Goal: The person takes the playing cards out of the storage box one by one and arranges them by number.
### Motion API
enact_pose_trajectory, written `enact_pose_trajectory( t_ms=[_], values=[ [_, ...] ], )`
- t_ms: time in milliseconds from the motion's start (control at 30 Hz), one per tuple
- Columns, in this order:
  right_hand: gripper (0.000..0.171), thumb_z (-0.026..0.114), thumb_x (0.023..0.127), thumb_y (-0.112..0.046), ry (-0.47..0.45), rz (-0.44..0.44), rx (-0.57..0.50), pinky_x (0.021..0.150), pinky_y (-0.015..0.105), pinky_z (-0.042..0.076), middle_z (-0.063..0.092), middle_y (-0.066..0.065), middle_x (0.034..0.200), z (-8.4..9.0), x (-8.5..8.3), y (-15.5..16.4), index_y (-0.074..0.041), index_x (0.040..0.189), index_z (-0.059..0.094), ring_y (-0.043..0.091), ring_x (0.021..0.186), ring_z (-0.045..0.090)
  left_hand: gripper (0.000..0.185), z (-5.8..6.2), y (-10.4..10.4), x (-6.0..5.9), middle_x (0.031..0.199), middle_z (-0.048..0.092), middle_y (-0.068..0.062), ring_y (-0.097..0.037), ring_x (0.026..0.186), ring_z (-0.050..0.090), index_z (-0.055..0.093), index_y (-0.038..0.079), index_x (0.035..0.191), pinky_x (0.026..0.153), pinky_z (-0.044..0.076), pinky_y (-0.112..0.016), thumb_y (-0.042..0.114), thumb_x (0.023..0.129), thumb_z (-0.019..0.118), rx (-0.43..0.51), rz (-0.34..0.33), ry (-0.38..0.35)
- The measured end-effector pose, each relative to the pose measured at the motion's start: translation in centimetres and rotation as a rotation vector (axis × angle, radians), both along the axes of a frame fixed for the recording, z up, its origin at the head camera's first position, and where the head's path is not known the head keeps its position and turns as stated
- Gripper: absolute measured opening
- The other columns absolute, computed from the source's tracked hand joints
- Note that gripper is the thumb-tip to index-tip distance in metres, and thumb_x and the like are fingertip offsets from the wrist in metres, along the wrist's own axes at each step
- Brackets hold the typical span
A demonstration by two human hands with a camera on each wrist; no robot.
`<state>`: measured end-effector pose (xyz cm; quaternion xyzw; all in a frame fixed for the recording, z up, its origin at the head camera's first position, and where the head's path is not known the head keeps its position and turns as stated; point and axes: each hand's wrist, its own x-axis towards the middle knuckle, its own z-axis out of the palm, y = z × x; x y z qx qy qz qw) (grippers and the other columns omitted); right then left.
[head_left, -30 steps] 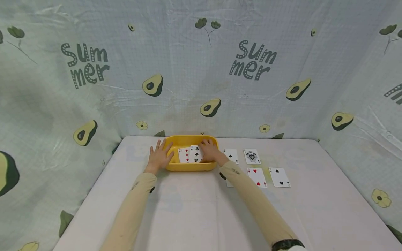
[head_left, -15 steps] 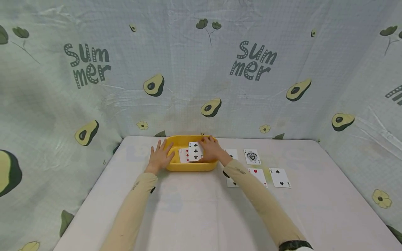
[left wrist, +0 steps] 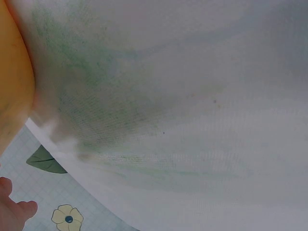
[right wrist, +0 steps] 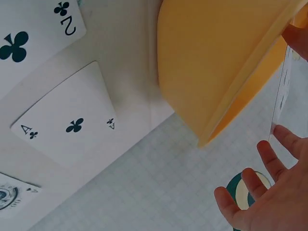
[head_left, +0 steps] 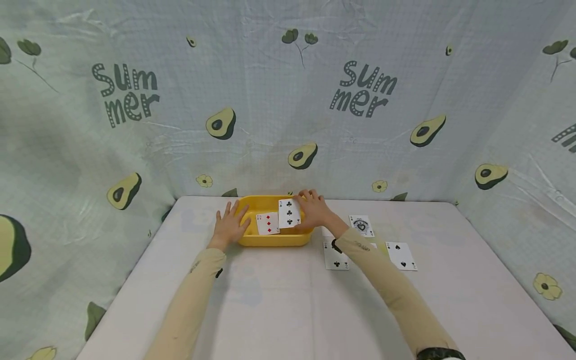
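I see a pale grey-green cloth backdrop point(head_left: 261, 85), printed with yellow-and-green avocados point(head_left: 302, 156) and grey "summer" lettering point(head_left: 363, 90), left, right and far of the white tabletop point(head_left: 261, 310).

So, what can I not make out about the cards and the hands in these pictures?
Head view: the face of one card, covered by the right sleeve; only a corner shows.
Right wrist view: markings on the held card, turned nearly edge-on.
Left wrist view: most of the left hand, cut off at the bottom-left corner.

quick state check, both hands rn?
Left hand: open, fingers spread, at the rim of the yellow tray.
Right hand: closed grip, holding the three of clubs by its edges.
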<state>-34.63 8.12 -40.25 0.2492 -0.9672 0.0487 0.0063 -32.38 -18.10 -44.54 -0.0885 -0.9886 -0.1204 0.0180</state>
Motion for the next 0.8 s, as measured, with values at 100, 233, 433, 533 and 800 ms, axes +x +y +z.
enact_pose_trajectory(
  t_ms=[100,233,433,533,800],
  values=[
    [0.087,0.069,0.065,-0.053,0.009,-0.006,0.000,0.092,0.048,0.031,0.031,0.007,0.132,0.3,0.2,0.6,-0.018,0.135,0.034,0.030,0.122,0.025,0.053,0.1,0.0,0.0,0.150,0.012,-0.016,-0.039,0.137,0.005,0.026,0.016,0.141,0.105,0.007,-0.063,0.039,0.095,0.031,0.008,-0.002,-0.003],
    [0.087,0.069,0.064,-0.054,0.034,0.020,-0.007,0.092,0.050,0.030,0.033,0.008,0.130,0.6,0.7,1.3,-0.017,0.135,0.035,0.031,0.121,0.025,0.053,0.2,0.0,0.1,0.150,0.012,-0.016,-0.039,0.137,0.004,0.026,0.015,0.141,0.105,0.007,-0.063,0.039,0.095,0.032,0.010,-0.001,-0.001],
    [0.088,0.065,0.065,-0.059,0.094,0.044,0.060,0.092,0.051,0.032,0.033,0.005,0.132,0.7,1.9,2.3,-0.016,0.135,0.036,0.030,0.120,0.028,0.053,0.1,0.0,0.2,0.150,0.012,-0.016,-0.039,0.137,0.005,0.026,0.015,0.141,0.105,0.005,-0.063,0.039,0.094,0.033,0.020,-0.001,-0.006],
    [0.088,0.065,0.065,-0.060,0.112,0.052,0.065,0.093,0.052,0.032,0.034,0.005,0.132,0.7,2.6,2.9,-0.015,0.135,0.035,0.030,0.120,0.028,0.053,0.1,0.0,0.2,0.150,0.012,-0.015,-0.039,0.137,0.005,0.026,0.016,0.141,0.105,0.006,-0.063,0.040,0.094,0.032,0.009,0.000,-0.003],
    [0.091,0.065,0.064,-0.060,0.156,0.077,0.054,0.090,0.052,0.031,0.035,0.005,0.131,0.7,4.1,4.6,-0.015,0.137,0.034,0.030,0.119,0.029,0.053,0.3,0.0,0.3,0.150,0.012,-0.016,-0.039,0.137,0.005,0.026,0.016,0.141,0.105,0.007,-0.063,0.039,0.094,0.034,0.011,0.002,-0.009]
  ],
)
